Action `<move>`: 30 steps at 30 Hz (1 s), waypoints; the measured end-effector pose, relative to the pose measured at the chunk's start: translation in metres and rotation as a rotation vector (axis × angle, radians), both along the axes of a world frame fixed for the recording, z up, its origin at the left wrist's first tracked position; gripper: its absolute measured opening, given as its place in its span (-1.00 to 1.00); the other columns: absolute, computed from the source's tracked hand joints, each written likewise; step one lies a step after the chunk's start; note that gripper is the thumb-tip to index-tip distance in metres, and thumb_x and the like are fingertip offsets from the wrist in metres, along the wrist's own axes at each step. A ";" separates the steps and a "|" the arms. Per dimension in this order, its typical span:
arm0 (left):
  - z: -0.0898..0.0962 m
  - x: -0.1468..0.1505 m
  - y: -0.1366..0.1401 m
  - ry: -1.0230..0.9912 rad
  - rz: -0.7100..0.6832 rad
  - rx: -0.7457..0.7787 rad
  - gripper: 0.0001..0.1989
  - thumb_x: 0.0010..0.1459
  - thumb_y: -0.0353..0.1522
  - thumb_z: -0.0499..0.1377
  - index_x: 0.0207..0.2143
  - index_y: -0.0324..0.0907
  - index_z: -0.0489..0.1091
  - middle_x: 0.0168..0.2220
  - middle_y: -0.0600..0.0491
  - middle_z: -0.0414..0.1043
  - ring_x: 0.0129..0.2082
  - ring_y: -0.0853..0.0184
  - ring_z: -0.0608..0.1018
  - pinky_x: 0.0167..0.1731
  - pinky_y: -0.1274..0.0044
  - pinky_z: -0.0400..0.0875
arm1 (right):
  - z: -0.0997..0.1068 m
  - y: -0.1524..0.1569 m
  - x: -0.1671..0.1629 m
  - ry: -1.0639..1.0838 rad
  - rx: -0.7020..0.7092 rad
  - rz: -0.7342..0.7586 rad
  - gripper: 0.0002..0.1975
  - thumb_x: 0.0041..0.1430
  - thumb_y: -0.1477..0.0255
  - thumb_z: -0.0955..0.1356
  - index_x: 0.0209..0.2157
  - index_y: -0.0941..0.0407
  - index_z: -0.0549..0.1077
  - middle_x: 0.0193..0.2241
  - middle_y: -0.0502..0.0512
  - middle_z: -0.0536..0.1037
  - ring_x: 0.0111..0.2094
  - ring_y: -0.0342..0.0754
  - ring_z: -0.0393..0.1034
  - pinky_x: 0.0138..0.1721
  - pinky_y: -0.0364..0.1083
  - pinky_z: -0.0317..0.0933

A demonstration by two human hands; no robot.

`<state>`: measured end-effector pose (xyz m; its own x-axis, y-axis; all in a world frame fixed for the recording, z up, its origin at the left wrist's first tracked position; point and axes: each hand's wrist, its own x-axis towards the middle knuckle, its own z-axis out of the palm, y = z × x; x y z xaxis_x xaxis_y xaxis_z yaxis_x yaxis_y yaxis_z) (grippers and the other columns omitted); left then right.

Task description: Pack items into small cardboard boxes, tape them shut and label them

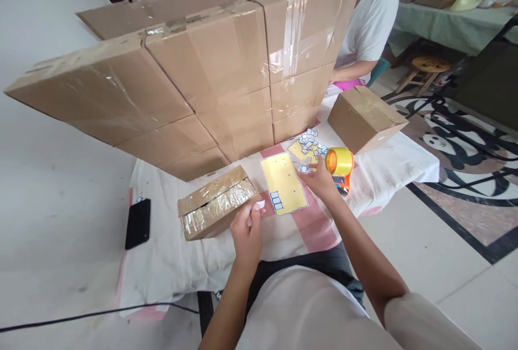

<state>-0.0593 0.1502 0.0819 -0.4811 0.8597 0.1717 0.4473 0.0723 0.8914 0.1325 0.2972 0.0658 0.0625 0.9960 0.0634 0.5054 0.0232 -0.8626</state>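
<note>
My left hand [246, 231] pinches a small white paper piece [260, 205] between thumb and fingertips, just right of a closed cardboard box [218, 201]. A yellow sheet [288, 180] lies between my hands, with several blue-edged white pieces [277, 200] in its lower left corner. My right hand [322, 180] is over the table at the sheet's right side, its fingers apart beside a few loose pieces [304, 169]. Beyond it, a heap of similar white pieces [309, 139] rests on a second yellow sheet [296, 148]. Close to my right fingers stands a yellow-and-orange tape dispenser [340, 161].
A tall wall of taped cardboard boxes [226, 53] stands along the table's far side. Another box [366, 115] sits at the right, a black phone [138, 224] at the left. A person in a white shirt [370, 26] is behind the wall. A cable [101, 311] runs lower left.
</note>
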 end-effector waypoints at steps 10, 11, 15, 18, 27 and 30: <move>0.011 0.005 -0.009 0.029 0.053 0.006 -0.74 0.27 -0.17 0.18 -0.40 -0.13 0.46 -0.50 0.16 0.37 -0.48 0.42 0.34 -0.40 0.54 0.28 | 0.008 -0.107 -0.065 -0.112 0.580 0.467 -0.75 0.33 0.43 0.33 -0.04 -0.05 0.58 -0.14 0.13 0.62 -0.09 0.04 0.45 -0.07 0.06 0.24; 0.012 0.005 -0.011 0.038 0.055 -0.005 -0.74 0.26 -0.16 0.18 -0.38 -0.13 0.47 -0.49 0.15 0.39 -0.48 0.41 0.36 -0.40 0.54 0.29 | 0.006 -0.104 -0.066 -0.053 0.551 0.448 -0.78 0.33 0.42 0.33 -0.09 -0.05 0.60 -0.17 0.12 0.63 -0.11 0.04 0.45 -0.08 0.06 0.24; 0.017 -0.019 -0.019 0.213 0.164 0.085 -0.72 0.30 -0.16 0.11 -0.24 -0.13 0.52 -0.32 0.05 0.53 -0.31 0.31 0.50 -0.26 0.47 0.40 | -0.002 -0.074 -0.073 0.397 0.217 0.275 -0.78 0.27 0.29 0.36 -0.39 0.02 0.61 -0.35 0.08 0.58 -0.26 0.01 0.41 -0.15 0.02 0.24; 0.018 -0.065 -0.025 0.535 0.373 0.130 -0.59 0.38 -0.20 -0.05 -0.19 -0.13 0.57 -0.17 -0.06 0.54 -0.07 0.19 0.52 0.03 0.31 0.37 | -0.014 -0.042 -0.090 0.837 -0.318 0.138 -0.64 0.08 0.16 0.43 -0.63 0.09 0.41 -0.59 -0.03 0.38 -0.51 -0.12 0.22 -0.41 -0.08 0.14; 0.007 -0.142 -0.034 0.754 0.479 -0.231 -0.47 0.35 -0.11 -0.06 0.14 -0.16 0.47 0.08 -0.18 0.51 0.12 0.05 0.50 0.15 0.23 0.35 | -0.059 -0.028 -0.142 1.116 -0.677 0.120 -0.72 -0.09 0.19 0.45 -0.48 0.14 0.58 -0.58 -0.06 0.49 -0.53 -0.15 0.28 -0.44 -0.13 0.11; 0.007 -0.136 -0.032 0.743 0.483 -0.273 -0.49 0.36 -0.11 -0.08 0.16 -0.10 0.45 0.09 -0.15 0.53 0.11 0.05 0.53 0.10 0.23 0.41 | -0.057 -0.036 -0.139 1.084 -0.676 0.180 -0.72 -0.01 0.19 0.44 -0.56 0.13 0.56 -0.63 -0.09 0.44 -0.54 -0.16 0.22 -0.48 -0.13 0.02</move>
<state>-0.1949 0.1187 0.0893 -0.6453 0.6508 0.4000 0.7636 0.5650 0.3126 -0.0067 0.2612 0.0089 -0.3731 0.8103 -0.4519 -0.4214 -0.5820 -0.6955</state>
